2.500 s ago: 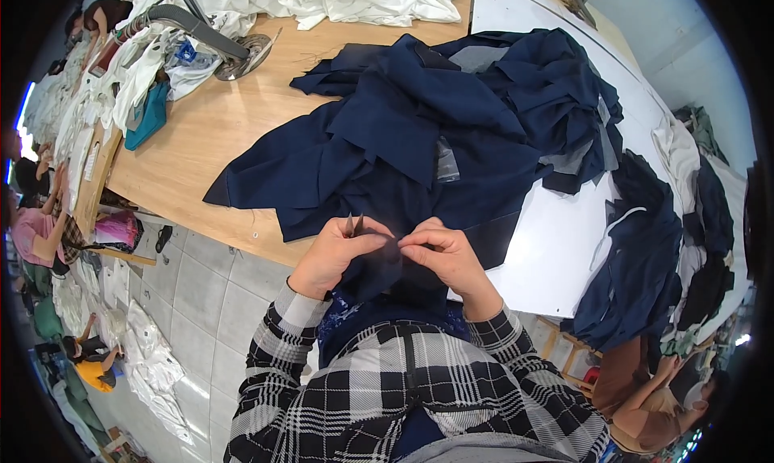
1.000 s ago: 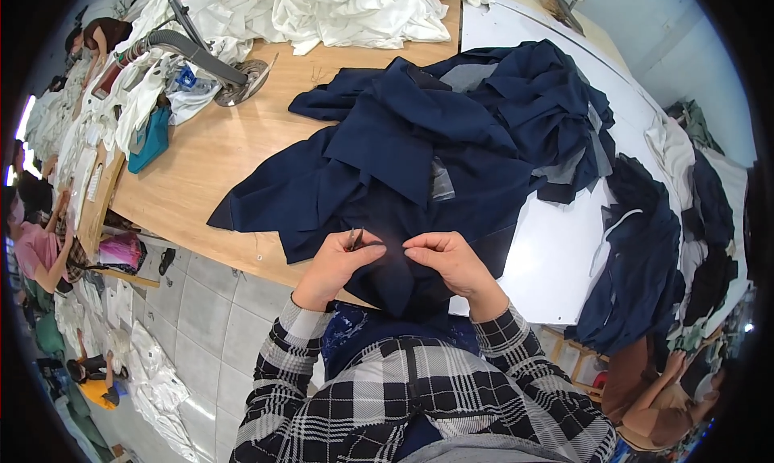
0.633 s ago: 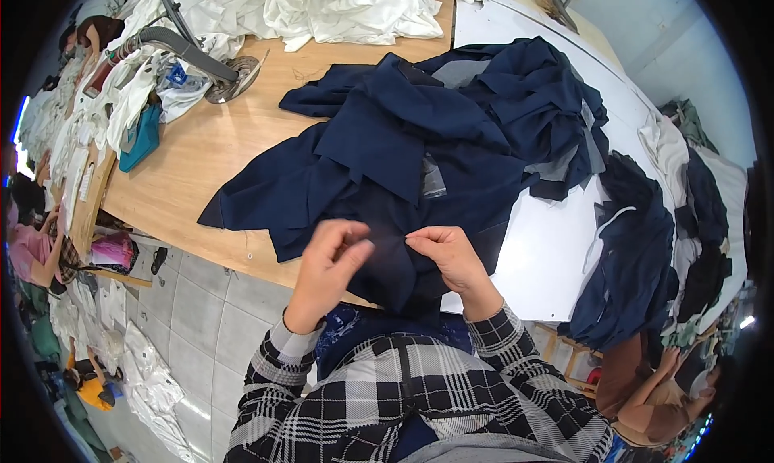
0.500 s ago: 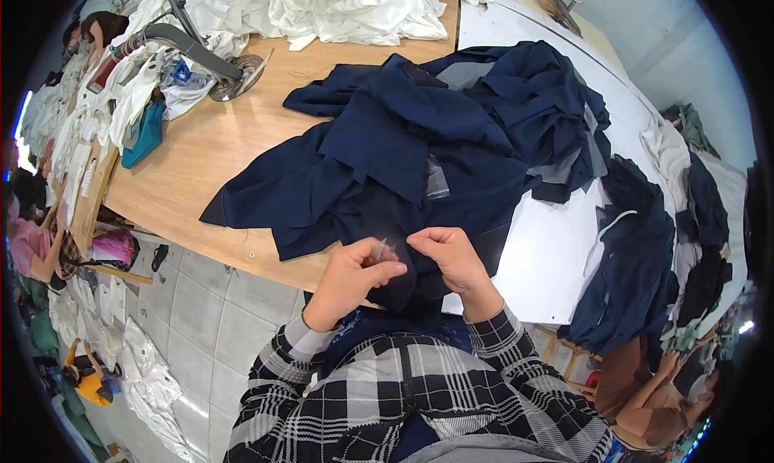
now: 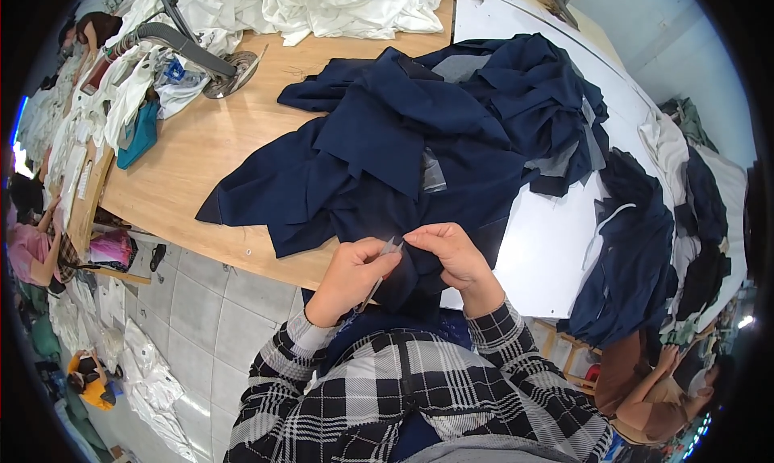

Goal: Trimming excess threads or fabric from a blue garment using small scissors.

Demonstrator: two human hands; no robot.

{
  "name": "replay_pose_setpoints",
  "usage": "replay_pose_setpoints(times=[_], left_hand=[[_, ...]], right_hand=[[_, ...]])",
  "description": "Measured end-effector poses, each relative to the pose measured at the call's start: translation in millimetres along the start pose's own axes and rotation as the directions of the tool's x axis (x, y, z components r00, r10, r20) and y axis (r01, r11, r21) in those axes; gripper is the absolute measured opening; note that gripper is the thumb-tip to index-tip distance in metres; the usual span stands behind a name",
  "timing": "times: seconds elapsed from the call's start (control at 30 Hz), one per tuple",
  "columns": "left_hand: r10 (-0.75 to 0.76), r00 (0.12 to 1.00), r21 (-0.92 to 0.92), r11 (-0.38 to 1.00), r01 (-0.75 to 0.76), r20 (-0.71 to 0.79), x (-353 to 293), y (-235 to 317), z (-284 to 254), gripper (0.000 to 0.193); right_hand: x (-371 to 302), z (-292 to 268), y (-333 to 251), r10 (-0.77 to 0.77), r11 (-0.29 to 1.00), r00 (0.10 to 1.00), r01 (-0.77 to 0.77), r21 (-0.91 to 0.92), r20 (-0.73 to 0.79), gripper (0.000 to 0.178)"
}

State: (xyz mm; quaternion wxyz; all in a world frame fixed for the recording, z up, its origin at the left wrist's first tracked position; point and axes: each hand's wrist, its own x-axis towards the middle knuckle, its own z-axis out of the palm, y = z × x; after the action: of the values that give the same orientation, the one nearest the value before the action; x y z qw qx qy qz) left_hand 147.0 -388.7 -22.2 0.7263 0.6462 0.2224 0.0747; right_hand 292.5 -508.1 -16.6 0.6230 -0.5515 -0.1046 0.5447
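My left hand (image 5: 347, 276) is closed around a slim pair of metal thread snips (image 5: 390, 247). The pointed blades stick out past the thumb, and the other end shows below the palm. Close to the blade tips, my right hand (image 5: 456, 257) has thumb and forefinger pinched together; whatever they hold is too small to make out. Beneath and beyond both hands spreads a heap of navy blue cloth pieces (image 5: 387, 132), with grey patches showing in places. A clear plastic piece (image 5: 433, 171) lies on the cloth.
A wooden table (image 5: 185, 185) meets a white tabletop (image 5: 528, 261). White garments (image 5: 347, 12) are piled at the back, near a metal stand (image 5: 234, 74). More navy cloth (image 5: 629, 245) hangs at the right. Other people work at far left and lower right.
The snips in my left hand have swung into plainer view, blades toward my right fingertips. Both hands are now closer together.
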Motion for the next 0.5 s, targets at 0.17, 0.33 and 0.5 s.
replay_pose_setpoints(times=[0.17, 0.33, 0.5], left_hand=[[-0.076, 0.997, -0.089, 0.993, 0.075, -0.003, 0.9, -0.5, -0.3, 0.012], [-0.081, 0.997, -0.123, 0.989, 0.08, 0.001, 1.1, 2.3, 0.6, 0.011], [-0.081, 0.997, -0.095, 0.992, 0.082, 0.009, 2.7, 3.9, 1.0, 0.01]], right_hand=[[0.6, -6.4, 2.9, 0.109, 0.984, 0.992, -0.116, 0.134, 0.056, 0.015], [2.2, -10.1, 10.0, 0.075, 0.989, 0.996, -0.081, 0.122, 0.054, 0.016], [2.6, -11.6, 10.6, 0.06, 0.99, 0.997, -0.066, 0.124, 0.053, 0.015]])
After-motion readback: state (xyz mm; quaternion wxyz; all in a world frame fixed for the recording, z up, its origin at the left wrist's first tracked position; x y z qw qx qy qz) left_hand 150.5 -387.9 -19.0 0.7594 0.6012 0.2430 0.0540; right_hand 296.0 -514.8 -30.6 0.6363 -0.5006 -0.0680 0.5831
